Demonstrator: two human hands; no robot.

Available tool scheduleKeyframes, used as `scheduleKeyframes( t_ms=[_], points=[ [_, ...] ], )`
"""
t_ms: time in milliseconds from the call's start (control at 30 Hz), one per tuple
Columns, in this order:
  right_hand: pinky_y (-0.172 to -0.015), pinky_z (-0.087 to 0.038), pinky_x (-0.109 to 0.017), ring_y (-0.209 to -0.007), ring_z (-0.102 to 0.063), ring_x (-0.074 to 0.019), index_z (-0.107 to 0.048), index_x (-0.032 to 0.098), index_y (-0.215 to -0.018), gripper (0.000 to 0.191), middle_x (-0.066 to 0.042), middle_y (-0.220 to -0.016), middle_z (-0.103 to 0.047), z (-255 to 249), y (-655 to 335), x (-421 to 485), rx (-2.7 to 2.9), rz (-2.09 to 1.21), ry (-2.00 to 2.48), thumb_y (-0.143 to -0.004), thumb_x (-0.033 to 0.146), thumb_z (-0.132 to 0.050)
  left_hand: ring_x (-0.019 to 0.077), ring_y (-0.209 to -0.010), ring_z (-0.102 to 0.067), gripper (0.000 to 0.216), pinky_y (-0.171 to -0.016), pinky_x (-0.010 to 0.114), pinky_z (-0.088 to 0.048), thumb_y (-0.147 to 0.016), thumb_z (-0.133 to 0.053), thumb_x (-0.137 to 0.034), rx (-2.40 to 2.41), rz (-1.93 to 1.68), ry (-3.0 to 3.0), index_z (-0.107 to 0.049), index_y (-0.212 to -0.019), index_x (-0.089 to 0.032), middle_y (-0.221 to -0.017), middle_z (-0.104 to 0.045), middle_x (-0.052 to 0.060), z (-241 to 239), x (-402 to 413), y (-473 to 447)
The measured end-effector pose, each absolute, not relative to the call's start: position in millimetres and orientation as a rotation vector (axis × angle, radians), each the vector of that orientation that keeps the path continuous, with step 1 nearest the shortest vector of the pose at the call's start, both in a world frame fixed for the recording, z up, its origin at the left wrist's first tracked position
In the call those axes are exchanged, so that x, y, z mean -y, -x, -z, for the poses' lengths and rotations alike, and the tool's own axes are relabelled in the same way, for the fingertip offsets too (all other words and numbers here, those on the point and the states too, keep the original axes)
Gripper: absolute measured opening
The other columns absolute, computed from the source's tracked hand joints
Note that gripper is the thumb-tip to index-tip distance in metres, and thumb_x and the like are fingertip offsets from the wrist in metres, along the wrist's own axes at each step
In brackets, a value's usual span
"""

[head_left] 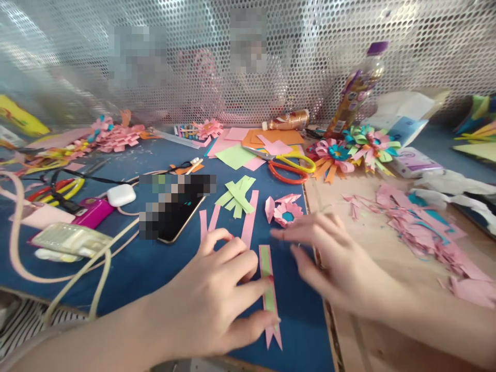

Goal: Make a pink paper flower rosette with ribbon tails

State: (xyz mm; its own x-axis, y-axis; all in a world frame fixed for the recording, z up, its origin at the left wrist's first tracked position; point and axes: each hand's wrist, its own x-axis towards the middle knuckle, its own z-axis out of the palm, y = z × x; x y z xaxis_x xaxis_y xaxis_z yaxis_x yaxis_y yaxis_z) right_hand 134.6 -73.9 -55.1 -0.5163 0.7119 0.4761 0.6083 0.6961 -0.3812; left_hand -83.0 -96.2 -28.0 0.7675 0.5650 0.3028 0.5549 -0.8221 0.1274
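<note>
My left hand (217,294) rests on the blue mat (147,268) with its fingers pressing on a pink paper strip (272,330) that carries a green strip (267,281) on top. My right hand (333,263) hovers just right of that strip, fingers spread and blurred, holding nothing I can see. Loose pink strips (250,217) and crossed green strips (238,195) lie just beyond my hands. A small pink paper flower with a blue centre (285,211) sits near my right fingertips.
A phone (174,214) lies left of the strips. Scissors (290,168) with red and yellow handles rest on coloured paper sheets (251,147). Finished paper flowers (356,147), bottles (356,88), pink scraps (418,227), cables and a white earbud case (121,195) surround the work area.
</note>
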Motion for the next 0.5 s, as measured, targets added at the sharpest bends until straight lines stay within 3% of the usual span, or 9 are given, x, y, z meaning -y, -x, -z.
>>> scheduleKeyframes(
  t_ms=[100, 200, 500],
  points=[
    [-0.073, -0.045, -0.035, -0.084, -0.054, -0.0198, -0.061, 0.021, -0.092, 0.018, -0.007, -0.088, -0.060, 57, -158, 39, 2.139, -0.080, 1.189, -0.084, 0.018, -0.045, 0.0141, -0.070, -0.046, 0.020, -0.078, 0.037, -0.030, -0.082, -0.053, -0.033, -0.908, -0.544, -2.884, -0.069, -0.076, -0.023, -0.066, -0.052, 0.000, 22, 87, 77],
    [-0.078, -0.045, -0.038, -0.088, -0.052, -0.0221, -0.061, 0.021, -0.100, 0.021, -0.007, -0.093, -0.063, 67, -177, 4, 2.296, 0.061, 1.082, -0.085, 0.019, -0.046, 0.0133, -0.071, -0.046, 0.025, -0.079, 0.036, -0.029, -0.083, -0.051, -0.030, -0.917, -0.527, -2.816, -0.068, -0.067, -0.022, -0.068, -0.052, 0.001, 16, 78, 71],
    [-0.083, -0.044, -0.041, -0.095, -0.048, -0.0224, -0.066, 0.021, -0.096, 0.023, -0.007, -0.100, -0.062, 83, -184, -17, 2.397, 0.058, 0.967, -0.088, 0.022, -0.045, 0.0171, -0.088, -0.049, 0.020, -0.080, 0.034, -0.028, -0.086, -0.047, -0.025, -1.202, -0.424, -2.894, -0.067, -0.086, -0.021, -0.086, -0.061, 0.001, 18, 23, 45]
  ],
)
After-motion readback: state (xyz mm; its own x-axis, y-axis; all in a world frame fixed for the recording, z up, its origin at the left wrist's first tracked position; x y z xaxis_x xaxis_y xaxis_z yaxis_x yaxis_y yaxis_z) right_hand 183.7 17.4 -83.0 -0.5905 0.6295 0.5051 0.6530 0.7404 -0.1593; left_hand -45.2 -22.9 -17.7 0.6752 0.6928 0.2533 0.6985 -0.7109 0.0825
